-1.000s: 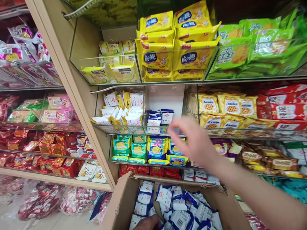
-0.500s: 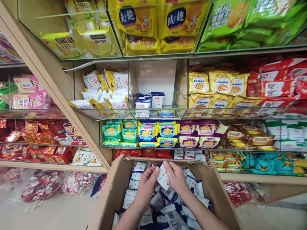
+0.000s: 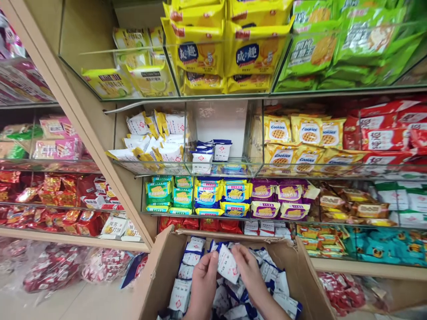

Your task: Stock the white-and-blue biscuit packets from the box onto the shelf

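White-and-blue packet (image 3: 228,266) sits between my left hand (image 3: 204,276) and right hand (image 3: 248,267), both pinching its upper sides, above similar packets (image 3: 180,294) in the cardboard box (image 3: 159,272).

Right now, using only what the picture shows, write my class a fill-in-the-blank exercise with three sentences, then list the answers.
1. The left hand and right hand hold a white packet over an open box made of ____.
2. The yellow-and-white packs on the middle shelf carry the English word ____.
3. On the top shelf, the packs just right of the large yellow packs are mainly coloured ____.

Missing words: cardboard; Cookies; green.
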Tool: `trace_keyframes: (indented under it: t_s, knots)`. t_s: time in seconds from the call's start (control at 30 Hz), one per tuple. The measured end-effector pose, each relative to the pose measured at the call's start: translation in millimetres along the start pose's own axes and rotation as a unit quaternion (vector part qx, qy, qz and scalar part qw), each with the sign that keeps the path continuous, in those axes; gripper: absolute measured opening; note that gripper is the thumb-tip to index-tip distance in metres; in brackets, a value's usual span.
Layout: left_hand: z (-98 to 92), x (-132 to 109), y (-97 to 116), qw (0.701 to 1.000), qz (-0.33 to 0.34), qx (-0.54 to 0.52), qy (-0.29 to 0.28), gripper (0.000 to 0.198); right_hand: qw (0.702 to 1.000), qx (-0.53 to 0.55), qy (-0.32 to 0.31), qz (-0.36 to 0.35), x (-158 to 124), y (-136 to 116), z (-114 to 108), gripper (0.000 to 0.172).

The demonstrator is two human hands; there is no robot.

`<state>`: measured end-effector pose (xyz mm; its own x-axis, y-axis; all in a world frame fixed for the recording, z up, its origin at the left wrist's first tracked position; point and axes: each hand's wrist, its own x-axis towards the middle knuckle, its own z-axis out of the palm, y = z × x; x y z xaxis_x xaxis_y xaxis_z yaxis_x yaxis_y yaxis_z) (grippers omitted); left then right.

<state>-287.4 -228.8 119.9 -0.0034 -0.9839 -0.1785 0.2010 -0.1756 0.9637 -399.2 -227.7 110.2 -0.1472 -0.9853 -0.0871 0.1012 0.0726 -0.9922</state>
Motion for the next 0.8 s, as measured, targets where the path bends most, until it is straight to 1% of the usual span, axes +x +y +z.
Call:
trace_keyframes:
  t_s: [0.07,0.1,0.2,0.27,0.33,0.4,0.47,0.57,0.7,0.73,0.8]
  knots:
    - [-4.8,3,-2,0.999,-0.008,-0.048,0.0,0.032,0.997,0.054,-0.042,0.032,-5,5,4,0.041]
    - [-7.6,5,-4,0.998,-0.009,-0.068,-0.002,0.032,0.996,0.069,-0.049,0.038,-6,7,5,0.042]
    - [-15.5,6,-12,0.997,-0.011,-0.081,-0.016,0.037,0.996,0.083,-0.033,0.023,-7,10,5,0.04]
    - [-18.5,4,-16,0.995,-0.005,-0.093,-0.041,0.044,0.997,0.069,-0.01,0.013,-4,10,2,0.042]
    - [-19.7,0,-18,0.989,0.006,-0.105,-0.1,0.059,0.999,0.04,0.011,0.014,-1,9,-2,0.043]
    - [-19.8,-4,-17,0.979,0.012,-0.101,-0.175,0.075,1.0,-0.001,0.024,0.013,1,9,-8,0.045]
    - [-20.2,-7,-15,0.968,0.011,-0.094,-0.233,0.084,0.999,-0.04,0.004,0.009,2,8,-13,0.047]
    - [-22.4,-9,-13,0.959,0.016,-0.112,-0.261,0.08,0.996,-0.059,-0.061,0.0,1,6,-20,0.048]
    - [-27.4,-6,-14,0.949,0.009,-0.09,-0.302,0.057,0.99,-0.033,-0.14,0.009,-1,-3,-26,0.046]
    - [-28.2,-5,-15,0.948,0.013,-0.091,-0.303,0.053,0.987,-0.019,-0.157,0.011,-1,-7,-27,0.045]
    - [-28.8,-3,-16,0.954,0.031,-0.109,-0.278,0.047,0.982,0.016,-0.185,0.019,-2,-15,-30,0.041]
